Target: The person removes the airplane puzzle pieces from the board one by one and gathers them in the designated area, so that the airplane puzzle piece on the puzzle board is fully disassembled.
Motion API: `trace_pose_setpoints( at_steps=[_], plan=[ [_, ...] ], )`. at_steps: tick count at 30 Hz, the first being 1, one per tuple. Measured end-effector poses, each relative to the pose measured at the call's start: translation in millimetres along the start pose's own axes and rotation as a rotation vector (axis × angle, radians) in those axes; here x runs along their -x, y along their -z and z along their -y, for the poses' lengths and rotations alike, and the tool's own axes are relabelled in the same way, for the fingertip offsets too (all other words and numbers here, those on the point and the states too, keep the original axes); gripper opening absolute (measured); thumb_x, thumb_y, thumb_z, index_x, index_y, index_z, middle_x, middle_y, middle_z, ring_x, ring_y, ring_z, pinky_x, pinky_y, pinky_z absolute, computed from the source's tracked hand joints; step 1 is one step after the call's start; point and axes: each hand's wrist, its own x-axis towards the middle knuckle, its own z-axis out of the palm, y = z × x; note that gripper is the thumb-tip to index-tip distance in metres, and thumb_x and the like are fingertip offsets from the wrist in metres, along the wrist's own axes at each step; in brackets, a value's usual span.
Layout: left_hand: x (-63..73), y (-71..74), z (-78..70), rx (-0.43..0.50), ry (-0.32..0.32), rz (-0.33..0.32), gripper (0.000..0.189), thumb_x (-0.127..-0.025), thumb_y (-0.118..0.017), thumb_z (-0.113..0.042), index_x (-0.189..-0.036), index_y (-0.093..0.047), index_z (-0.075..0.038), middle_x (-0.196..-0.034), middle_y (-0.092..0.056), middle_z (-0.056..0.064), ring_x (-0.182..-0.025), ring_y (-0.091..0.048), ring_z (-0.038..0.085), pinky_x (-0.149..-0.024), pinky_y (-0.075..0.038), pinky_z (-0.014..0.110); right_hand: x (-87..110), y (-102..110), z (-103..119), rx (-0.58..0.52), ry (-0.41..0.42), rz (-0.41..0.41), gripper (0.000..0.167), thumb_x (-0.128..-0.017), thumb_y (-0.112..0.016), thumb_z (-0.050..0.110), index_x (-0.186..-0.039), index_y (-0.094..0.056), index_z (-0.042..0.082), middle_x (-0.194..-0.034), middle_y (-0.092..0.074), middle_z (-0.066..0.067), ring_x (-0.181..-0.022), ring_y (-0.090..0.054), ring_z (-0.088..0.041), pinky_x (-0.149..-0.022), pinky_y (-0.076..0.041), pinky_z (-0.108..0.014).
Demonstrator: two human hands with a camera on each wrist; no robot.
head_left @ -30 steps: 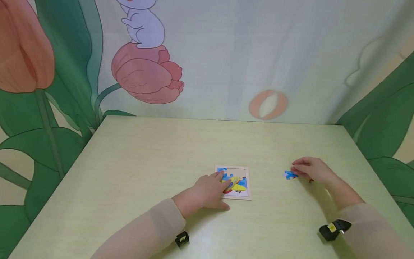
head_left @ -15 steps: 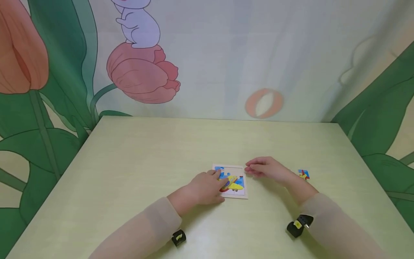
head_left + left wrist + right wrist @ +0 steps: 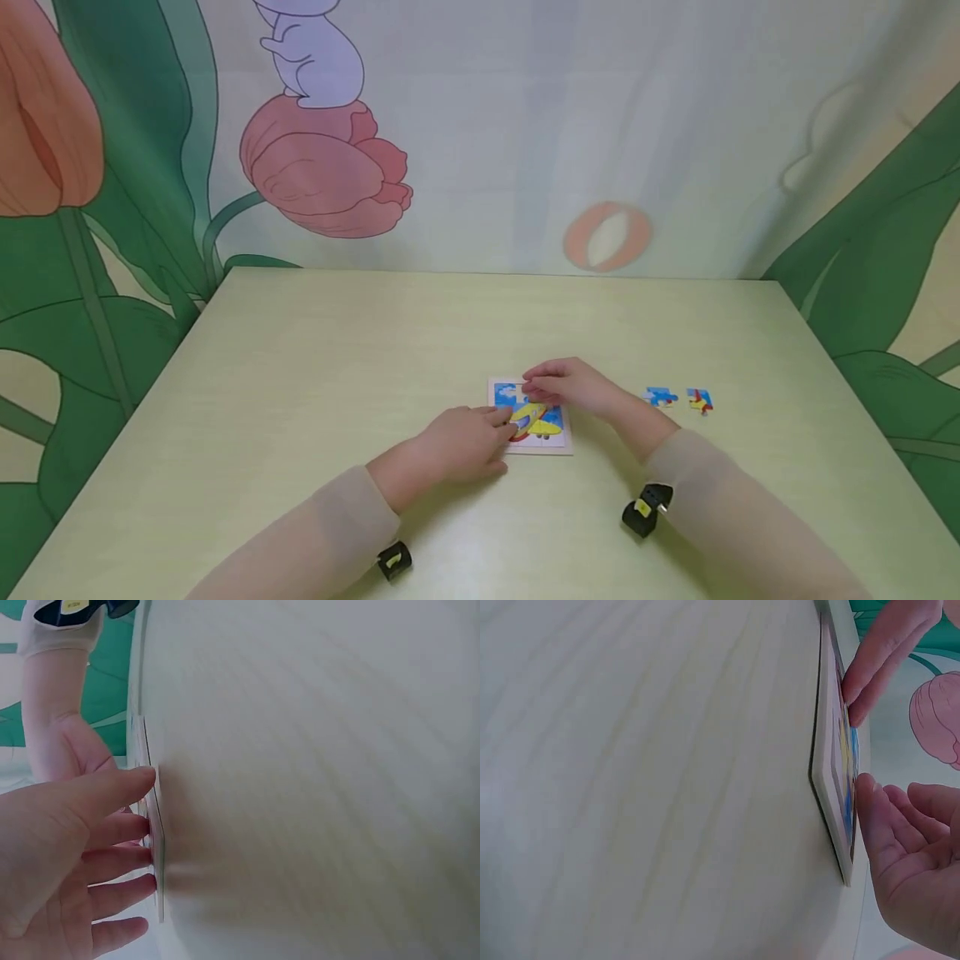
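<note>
A square puzzle in a light wooden frame lies on the table, showing a yellow plane on blue sky. My left hand rests on its left side, fingers spread over the picture and thumb near the lower left edge. Above the top part of the puzzle is my right hand, its thumb and fingertips bent together there. In the right wrist view, the right thumb comes close to the picture's surface. Whether a piece is between those fingertips is hidden. Two loose pieces lie right of the frame, one mostly blue, one with red and yellow.
The pale wooden table runs back to a printed cloth with flowers and a rabbit figure. Small black cameras sit beneath the left sleeve and the right sleeve.
My right hand has moved left from the loose pieces to the top part of the puzzle, bringing both pieces into full view. My left hand has stayed on the puzzle.
</note>
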Motion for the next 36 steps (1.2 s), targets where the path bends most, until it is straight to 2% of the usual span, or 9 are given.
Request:
trace_pose_setpoints(
  at_steps=[6,13,20,24,27,36],
  plan=[
    [3.3,1.3,1.2,0.038,0.006,0.049,0.063,-0.087,-0.058,-0.048,-0.140,-0.045,-0.015,-0.146,-0.036,0.004,-0.132,-0.036,0.018,-0.100,-0.038,0.033,-2.9,-8,3,-0.065,-0.018,-0.005,0.036,-0.098,-0.049,0.015,-0.126,-0.053,-0.006,-0.118,-0.061,-0.018,-0.103,-0.062,-0.023,-0.084,-0.050,-0.032],
    [3.8,6.5,2.4,0.064,-0.005,0.061,0.062,-0.088,-0.056,-0.048,-0.138,-0.047,-0.013,-0.145,-0.038,0.007,-0.131,-0.038,0.020,-0.098,-0.040,0.034,-3.8,-11,2,-0.162,-0.025,0.003,0.039,-0.098,-0.047,0.019,-0.128,-0.051,-0.006,-0.121,-0.060,-0.017,-0.105,-0.061,-0.024,-0.087,-0.048,-0.032],
    [5.2,9.1,1.7,0.115,0.001,0.072,0.061,-0.088,-0.058,-0.045,-0.138,-0.047,-0.012,-0.145,-0.037,0.007,-0.131,-0.037,0.020,-0.099,-0.039,0.034,-5.4,-11,1,-0.421,-0.095,-0.034,0.040,-0.099,-0.044,0.016,-0.129,-0.046,-0.010,-0.123,-0.056,-0.023,-0.107,-0.061,-0.025,-0.086,-0.048,-0.030],
    [5.2,8.5,2.6,0.117,0.000,0.064,0.061,-0.088,-0.058,-0.045,-0.138,-0.047,-0.012,-0.145,-0.037,0.008,-0.131,-0.037,0.021,-0.099,-0.039,0.034,-7.4,-13,2,-0.515,-0.141,-0.074,0.039,-0.098,-0.048,0.016,-0.128,-0.048,-0.010,-0.120,-0.059,-0.022,-0.105,-0.062,-0.024,-0.084,-0.048,-0.029],
    [4.8,8.1,3.2,0.112,-0.002,0.059,0.061,-0.088,-0.057,-0.045,-0.138,-0.047,-0.012,-0.145,-0.038,0.007,-0.131,-0.037,0.021,-0.098,-0.040,0.034,-9.0,-15,3,-0.535,-0.155,-0.080,0.039,-0.097,-0.050,0.015,-0.127,-0.048,-0.010,-0.119,-0.060,-0.022,-0.105,-0.062,-0.025,-0.085,-0.048,-0.029],
    [0.3,5.4,1.5,0.116,-0.004,0.065,0.061,-0.088,-0.057,-0.044,-0.138,-0.047,-0.012,-0.146,-0.037,0.007,-0.132,-0.036,0.020,-0.100,-0.037,0.033,-8.3,-13,4,-0.467,-0.181,-0.127,0.039,-0.098,-0.048,0.015,-0.126,-0.048,-0.011,-0.115,-0.061,-0.022,-0.097,-0.065,-0.022,-0.080,-0.050,-0.027]
  ],
)
